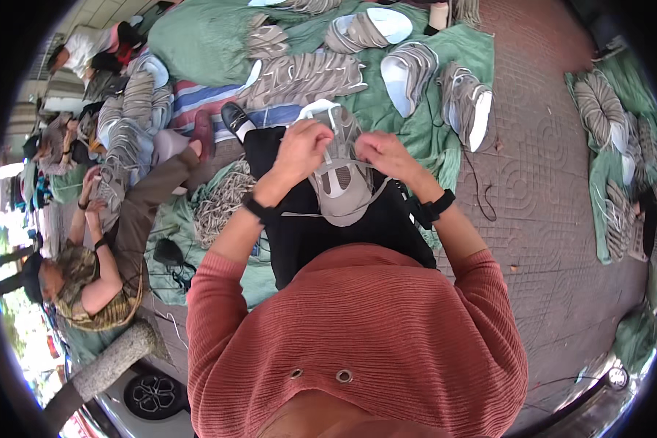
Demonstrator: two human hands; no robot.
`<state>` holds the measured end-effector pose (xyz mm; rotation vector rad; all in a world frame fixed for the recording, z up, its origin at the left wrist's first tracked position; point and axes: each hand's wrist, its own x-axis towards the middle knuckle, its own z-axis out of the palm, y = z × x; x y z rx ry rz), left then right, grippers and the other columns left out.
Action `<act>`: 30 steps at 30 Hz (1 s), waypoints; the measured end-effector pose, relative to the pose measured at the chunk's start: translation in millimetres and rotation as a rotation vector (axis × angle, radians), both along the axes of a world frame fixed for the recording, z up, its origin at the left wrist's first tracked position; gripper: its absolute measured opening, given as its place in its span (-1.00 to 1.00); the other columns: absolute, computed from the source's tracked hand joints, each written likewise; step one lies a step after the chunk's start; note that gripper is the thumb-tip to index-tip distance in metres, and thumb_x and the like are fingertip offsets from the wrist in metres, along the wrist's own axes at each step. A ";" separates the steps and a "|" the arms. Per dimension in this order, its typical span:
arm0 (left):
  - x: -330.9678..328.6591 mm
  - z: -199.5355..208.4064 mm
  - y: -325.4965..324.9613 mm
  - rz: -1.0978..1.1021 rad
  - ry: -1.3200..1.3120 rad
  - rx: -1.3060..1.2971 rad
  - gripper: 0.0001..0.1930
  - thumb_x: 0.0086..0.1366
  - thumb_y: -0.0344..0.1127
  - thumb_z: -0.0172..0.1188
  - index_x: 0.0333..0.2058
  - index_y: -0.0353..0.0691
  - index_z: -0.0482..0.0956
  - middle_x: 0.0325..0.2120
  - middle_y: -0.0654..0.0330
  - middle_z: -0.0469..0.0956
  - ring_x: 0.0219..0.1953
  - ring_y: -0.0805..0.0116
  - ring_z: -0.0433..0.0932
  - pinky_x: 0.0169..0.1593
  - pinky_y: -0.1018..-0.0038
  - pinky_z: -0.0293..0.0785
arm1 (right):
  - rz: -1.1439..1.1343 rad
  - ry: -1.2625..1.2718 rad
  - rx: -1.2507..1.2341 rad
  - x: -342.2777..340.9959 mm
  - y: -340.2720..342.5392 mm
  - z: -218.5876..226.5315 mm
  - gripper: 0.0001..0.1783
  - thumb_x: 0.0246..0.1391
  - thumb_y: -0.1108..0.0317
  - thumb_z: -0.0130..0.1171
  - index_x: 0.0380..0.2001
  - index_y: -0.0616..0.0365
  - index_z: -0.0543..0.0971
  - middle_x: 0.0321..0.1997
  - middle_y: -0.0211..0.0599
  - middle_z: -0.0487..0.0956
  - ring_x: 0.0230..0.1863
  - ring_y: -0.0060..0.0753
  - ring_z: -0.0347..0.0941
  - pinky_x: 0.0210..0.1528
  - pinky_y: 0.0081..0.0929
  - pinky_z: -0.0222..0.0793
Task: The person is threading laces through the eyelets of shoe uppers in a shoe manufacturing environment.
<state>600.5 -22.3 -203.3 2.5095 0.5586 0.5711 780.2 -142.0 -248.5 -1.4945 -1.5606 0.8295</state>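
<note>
On my black-trousered lap (299, 248) lies a grey, white-trimmed mesh shoe upper (347, 202), probably light and soft, best held by its sides. My left hand (304, 148) and right hand (388, 156) curl there; pinching what, I cannot tell.

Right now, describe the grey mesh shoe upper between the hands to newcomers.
Beyond the coral ribbed sweater, find the black trousers. Over them, between the bare left hand and bare right hand, is the grey mesh shoe upper, toe toward the sweater. Unlike the stacked grey uppers beyond, it's single.
</note>
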 end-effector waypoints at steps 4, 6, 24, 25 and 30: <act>11.6 -2.5 -2.2 0.053 0.284 0.098 -0.84 -0.08 -0.36 0.26 -0.49 -0.16 0.45 -0.56 0.26 0.38 -0.37 0.28 0.40 -0.25 0.37 0.19 | -0.006 0.032 0.015 -19.3 0.8 -11.1 -0.84 -0.03 0.34 -0.03 -0.55 0.20 0.43 -0.51 -0.14 0.45 -0.36 -0.09 0.41 -0.35 -0.30 0.30; 12.9 1.1 -0.3 0.034 0.334 0.075 -0.80 -0.11 -0.33 0.28 -0.48 -0.14 0.45 -0.51 0.28 0.38 -0.32 0.30 0.39 -0.19 0.37 0.13 | -0.002 0.051 -0.035 -16.4 -2.4 -11.3 -0.83 -0.03 0.33 -0.02 -0.54 0.21 0.43 -0.51 -0.11 0.44 -0.38 -0.06 0.40 -0.36 -0.29 0.28; -1.8 -5.6 -0.7 -0.278 0.254 -0.147 -0.88 -0.05 -0.41 0.24 -0.45 -0.13 0.57 -0.39 0.28 0.39 -0.23 0.25 0.30 -0.13 0.27 0.12 | -0.054 0.509 -0.373 -37.0 -20.8 -10.8 -0.85 -0.10 0.41 -0.02 -0.63 0.20 0.48 -0.64 -0.51 0.39 -0.55 -0.68 0.26 -0.50 -0.68 0.17; -2.2 -8.5 1.0 -0.278 0.261 -0.119 -0.88 -0.05 -0.41 0.23 -0.45 -0.15 0.56 -0.40 0.26 0.40 -0.24 0.24 0.33 -0.15 0.28 0.15 | -0.082 0.536 -0.363 -40.2 -18.7 -4.8 -0.86 -0.12 0.40 0.00 -0.65 0.17 0.49 -0.66 -0.53 0.38 -0.56 -0.68 0.26 -0.52 -0.68 0.16; -4.7 -23.4 6.8 -0.243 0.283 -0.173 -0.91 -0.03 -0.41 0.21 -0.49 -0.08 0.54 -0.36 0.27 0.42 -0.15 0.12 0.32 -0.03 0.00 0.15 | -0.027 0.408 -0.300 -38.9 -8.7 -11.1 -0.87 -0.18 0.33 0.04 -0.66 0.09 0.51 -0.69 -0.49 0.41 -0.60 -0.58 0.29 -0.57 -0.58 0.16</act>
